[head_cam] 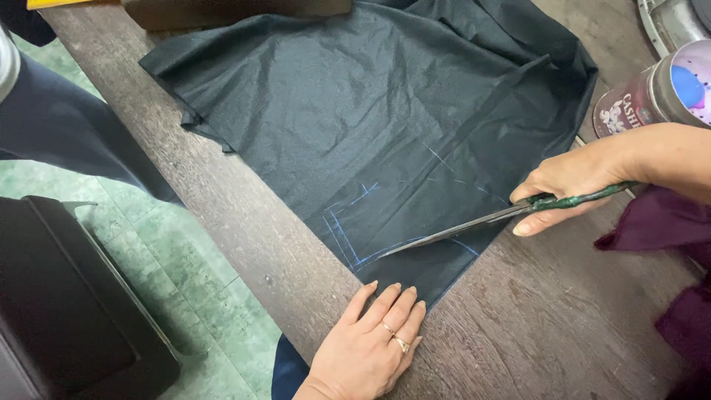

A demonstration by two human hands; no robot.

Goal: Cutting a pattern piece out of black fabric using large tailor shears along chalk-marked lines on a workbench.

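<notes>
Beside the dark fabric [370, 111], perhaps a tin [644, 96].

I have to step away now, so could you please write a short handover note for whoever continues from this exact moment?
Left hand: flat on the dark fabric at the table edge, pinning it.
Right hand: gripping green-handled scissors, blades lying along the blue chalk lines.
Done: chalk outline drawn.
Left: whether any cut is started along the line cannot be told; the rest of the outline looks uncut.

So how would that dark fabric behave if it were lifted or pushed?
The dark fabric probably flops and bunches: it already lies in soft folds. It likely slides easily on the wooden table, perhaps why the left hand presses flat beside it.
</notes>
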